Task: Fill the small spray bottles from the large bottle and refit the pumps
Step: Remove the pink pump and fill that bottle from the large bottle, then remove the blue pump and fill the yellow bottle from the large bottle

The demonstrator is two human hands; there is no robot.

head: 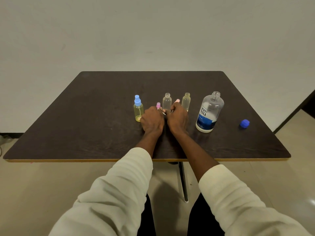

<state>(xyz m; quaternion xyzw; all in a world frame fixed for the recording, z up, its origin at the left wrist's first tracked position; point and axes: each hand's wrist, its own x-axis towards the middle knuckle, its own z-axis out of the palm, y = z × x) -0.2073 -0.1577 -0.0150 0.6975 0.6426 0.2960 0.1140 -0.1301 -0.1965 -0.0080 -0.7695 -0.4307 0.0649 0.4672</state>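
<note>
A dark wood-grain counter (102,116) with rounded corners carries three small clear plastic spray bottles. The left bottle (138,110) holds yellowish liquid and wears a blue pump (137,100). The middle bottle (167,103) and the right bottle (186,101) stand open-necked. The left hand (152,120) curls its fingers beside a pink pump (158,105); the right hand (177,118) grips a pale pink pump (177,100). Whether the left hand holds anything cannot be told. The large bottle (209,112), uncapped, stands right; its blue cap (244,123) lies apart.
</note>
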